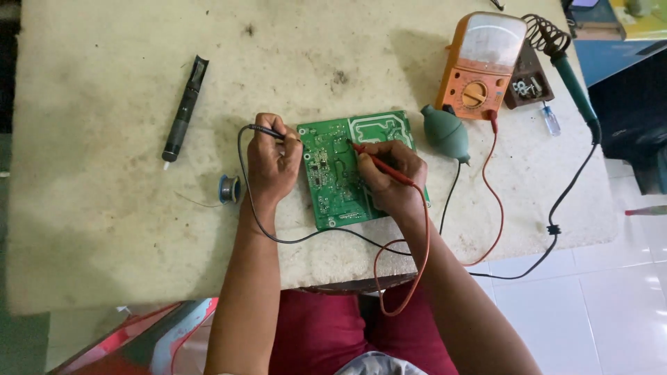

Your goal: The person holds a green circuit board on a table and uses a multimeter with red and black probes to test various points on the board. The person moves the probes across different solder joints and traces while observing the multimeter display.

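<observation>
A green circuit board [335,182] lies flat on the pale worktable [104,208], solder side up. My left hand [272,163] grips a black test probe [267,131] whose tip touches the board's left edge. My right hand [389,175] rests on the board and pinches a red test probe [379,163], its tip pressed on the board near the middle. Black and red leads run from the probes off the table's front edge and back up to an orange analogue multimeter [481,66] at the back right.
A black desoldering pump [183,111] lies at the left, a small solder spool [228,189] beside my left wrist. A green rubber blower bulb [445,132] sits right of the board. A soldering iron [573,83] rests in its coil stand, next to a small screwdriver [550,119].
</observation>
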